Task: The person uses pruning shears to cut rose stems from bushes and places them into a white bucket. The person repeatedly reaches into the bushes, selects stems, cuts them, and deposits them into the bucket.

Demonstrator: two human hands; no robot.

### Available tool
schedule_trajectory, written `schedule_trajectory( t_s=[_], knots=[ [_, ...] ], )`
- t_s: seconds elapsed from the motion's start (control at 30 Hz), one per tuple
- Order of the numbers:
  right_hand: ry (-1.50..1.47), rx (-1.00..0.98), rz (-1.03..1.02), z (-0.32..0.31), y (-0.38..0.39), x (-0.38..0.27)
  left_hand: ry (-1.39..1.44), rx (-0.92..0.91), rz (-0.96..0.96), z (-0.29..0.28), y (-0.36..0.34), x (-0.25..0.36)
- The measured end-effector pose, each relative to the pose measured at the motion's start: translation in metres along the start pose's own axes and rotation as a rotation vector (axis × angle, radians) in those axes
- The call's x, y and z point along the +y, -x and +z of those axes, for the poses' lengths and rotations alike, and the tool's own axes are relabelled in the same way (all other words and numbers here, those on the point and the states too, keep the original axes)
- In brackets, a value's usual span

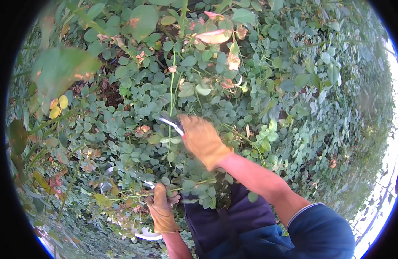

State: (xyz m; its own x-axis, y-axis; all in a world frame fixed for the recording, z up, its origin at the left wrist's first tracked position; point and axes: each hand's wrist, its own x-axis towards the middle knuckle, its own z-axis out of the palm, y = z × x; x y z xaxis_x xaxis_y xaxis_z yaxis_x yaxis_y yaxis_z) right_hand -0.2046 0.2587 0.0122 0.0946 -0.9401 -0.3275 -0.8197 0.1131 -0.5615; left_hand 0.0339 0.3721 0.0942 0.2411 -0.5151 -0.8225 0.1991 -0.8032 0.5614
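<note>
My right hand [203, 138], in a tan glove, grips pruning shears [172, 124] with pale blades and a bit of red showing at the handle, over the rose leaves near a long upright green stem [171, 99]. Lower left, my left hand [162, 207], also gloved, is closed around a leafy stem [132, 196] that runs sideways; leaves partly hide its fingers. A small white object [148, 183] shows just above that thumb, too unclear to name.
Dense rose foliage [272, 86] fills the view, with thorny canes and a large blurred leaf [63, 69] close at upper left. My legs in dark trousers [225, 220] are at the bottom. A white curved object [147, 235] lies below my left hand. A bright strip lines the right edge.
</note>
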Motion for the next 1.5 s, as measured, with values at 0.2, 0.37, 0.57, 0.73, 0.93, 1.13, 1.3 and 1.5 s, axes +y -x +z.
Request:
schedule_trajectory(
  t_s=[0.2, 0.37, 0.57, 0.73, 0.93, 1.13, 1.3, 1.5],
  knots=[
    [-0.439, 0.075, 0.299, 0.017, 0.090, -0.020, 0.041, 0.099, 0.025, -0.026, -0.011, 0.012],
    [-0.920, 0.118, 0.923, 0.048, 0.095, 0.030, 0.021, 0.130, 0.028, -0.040, -0.017, 0.014],
    [-1.038, 0.135, 1.115, 0.073, 0.092, 0.109, 0.009, 0.043, 0.010, -0.030, -0.016, 0.016],
    [-0.860, 0.033, 1.106, 0.073, 0.079, 0.126, -0.031, 0.160, -0.001, -0.018, -0.019, 0.009],
    [-1.258, 0.131, 1.128, 0.064, 0.067, 0.130, -0.088, 0.158, 0.009, -0.019, -0.022, 0.010],
    [-2.286, 0.100, 0.773, 0.063, 0.092, 0.129, -0.116, 0.127, 0.010, -0.015, -0.029, 0.010],
    [-2.766, 0.043, 0.464, 0.074, 0.096, 0.121, -0.157, 0.083, 0.012, -0.013, -0.029, 0.010],
    [-2.140, 0.163, 0.518, 0.057, 0.088, 0.122, -0.378, 0.087, 0.251, -0.054, -0.012, -0.010]
  ],
)
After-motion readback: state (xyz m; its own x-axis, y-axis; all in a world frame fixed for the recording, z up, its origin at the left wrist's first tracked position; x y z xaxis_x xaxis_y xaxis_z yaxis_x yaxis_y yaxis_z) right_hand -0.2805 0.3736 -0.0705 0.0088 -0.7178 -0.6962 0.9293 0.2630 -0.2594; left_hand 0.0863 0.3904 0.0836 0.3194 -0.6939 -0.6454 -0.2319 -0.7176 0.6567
